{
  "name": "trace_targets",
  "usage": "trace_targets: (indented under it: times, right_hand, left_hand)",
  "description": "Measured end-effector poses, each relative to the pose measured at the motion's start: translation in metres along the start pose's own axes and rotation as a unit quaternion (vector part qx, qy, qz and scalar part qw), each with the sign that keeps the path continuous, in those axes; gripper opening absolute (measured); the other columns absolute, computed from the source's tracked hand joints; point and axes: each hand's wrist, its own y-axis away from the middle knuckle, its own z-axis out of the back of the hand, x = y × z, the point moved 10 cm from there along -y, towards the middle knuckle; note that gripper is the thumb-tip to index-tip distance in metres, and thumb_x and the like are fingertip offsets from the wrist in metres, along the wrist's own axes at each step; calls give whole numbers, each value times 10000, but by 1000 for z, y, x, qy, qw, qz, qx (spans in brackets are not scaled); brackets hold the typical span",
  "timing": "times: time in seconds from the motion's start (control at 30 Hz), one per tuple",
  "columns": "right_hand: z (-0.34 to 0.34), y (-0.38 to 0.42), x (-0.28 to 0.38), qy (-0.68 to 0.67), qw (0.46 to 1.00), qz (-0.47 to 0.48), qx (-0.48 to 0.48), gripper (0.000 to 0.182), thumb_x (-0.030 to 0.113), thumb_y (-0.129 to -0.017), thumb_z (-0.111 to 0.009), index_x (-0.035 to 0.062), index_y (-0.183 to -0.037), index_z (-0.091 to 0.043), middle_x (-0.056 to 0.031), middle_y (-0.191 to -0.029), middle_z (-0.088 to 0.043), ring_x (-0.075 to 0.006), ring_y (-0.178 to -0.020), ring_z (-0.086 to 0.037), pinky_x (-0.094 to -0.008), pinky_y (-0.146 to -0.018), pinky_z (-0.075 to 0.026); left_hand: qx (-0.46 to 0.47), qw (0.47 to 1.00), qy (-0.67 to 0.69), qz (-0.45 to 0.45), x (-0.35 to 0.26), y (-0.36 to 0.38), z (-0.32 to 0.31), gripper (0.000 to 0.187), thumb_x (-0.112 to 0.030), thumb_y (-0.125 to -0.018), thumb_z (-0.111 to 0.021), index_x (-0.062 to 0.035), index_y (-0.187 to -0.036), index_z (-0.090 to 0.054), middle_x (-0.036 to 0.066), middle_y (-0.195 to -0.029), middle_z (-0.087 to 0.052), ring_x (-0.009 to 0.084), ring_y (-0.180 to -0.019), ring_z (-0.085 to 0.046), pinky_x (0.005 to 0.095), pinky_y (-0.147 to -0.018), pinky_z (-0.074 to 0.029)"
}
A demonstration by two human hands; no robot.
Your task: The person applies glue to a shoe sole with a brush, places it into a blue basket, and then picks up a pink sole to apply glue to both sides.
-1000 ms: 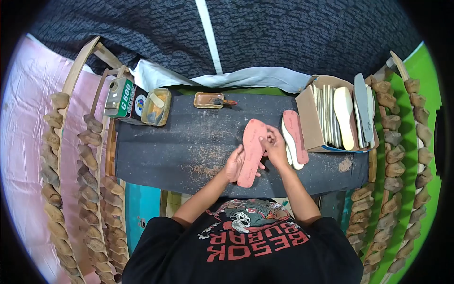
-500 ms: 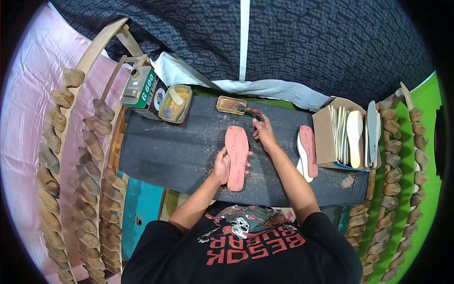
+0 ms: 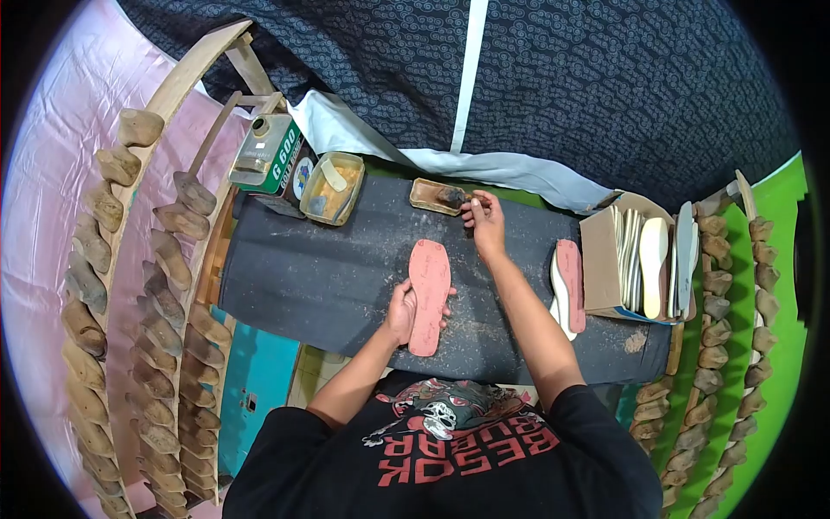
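Observation:
A pink sole-shaped piece (image 3: 430,294) lies in my left hand (image 3: 403,313), thumb at its left edge and fingertips showing past its right edge. Beyond it, my right hand (image 3: 486,221) is closed on the handle of a dark brush (image 3: 453,196). The brush head rests over the right side of a small shallow tray (image 3: 423,205) with brown residue. On the right of the dark table, another pink piece (image 3: 568,285) overlaps a white sole piece (image 3: 559,303).
A metal can (image 3: 267,154) and a tub (image 3: 313,208) with a pale scraper stand at the back left. An open cardboard box (image 3: 603,262) of insoles is at the right. Racks of wooden shoe lasts (image 3: 85,315) flank the dark table (image 3: 285,285).
My right hand has closed on the brush handle, and the brush now lies more over the tray. The view has shifted slightly; my left hand still holds the pink piece.

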Motion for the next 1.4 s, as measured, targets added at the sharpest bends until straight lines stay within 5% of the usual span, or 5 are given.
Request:
trace_targets:
  times: [0.6,1.07,1.13,1.23,1.4]
  right_hand:
    - [14,12,17,-126,992,-5,-6,237,115,-1049,-521,47,-1276,-532,-92,-965,-673,-114,-748,-621,-256,-667,-548]
    - [39,80,131,-251,964,86,35,236,140,-1059,-452,44,-1261,-529,-98,-913,-612,-159,-774,-583,-306,-702,-493]
    - [42,90,145,-240,966,92,26,219,152,-1056,-457,45,-1225,-546,-79,-860,-599,-144,-740,-566,-286,-668,-473]
    - [54,97,171,-44,986,159,-8,177,156,-1052,-492,47,-1168,-571,-34,-797,-584,-89,-692,-536,-233,-641,-454]
    - [59,109,195,50,976,213,-13,148,91,-1037,-509,44,-1165,-566,-14,-849,-575,-60,-725,-518,-215,-654,-449]
  left_hand:
    - [0,999,-46,-4,14,-4,-12,695,-543,-990,-244,-66,-1433,-489,166,-1258,-651,253,-835,-678,384,-771,-575]
    - [28,997,-49,-48,-28,-24,-60,678,-533,-1018,-217,-73,-1445,-474,166,-1268,-650,240,-826,-683,371,-748,-582]
    - [48,995,-62,-54,-34,-32,-73,677,-528,-1021,-212,-68,-1449,-463,171,-1268,-647,240,-820,-683,366,-736,-584]
    - [75,994,-69,-49,-35,-40,-91,676,-520,-1025,-199,-60,-1445,-463,173,-1252,-650,237,-814,-687,356,-723,-592]
    - [112,991,-65,-32,-28,-44,-118,675,-527,-1025,-213,-67,-1454,-457,182,-1251,-648,248,-819,-687,371,-728,-589]
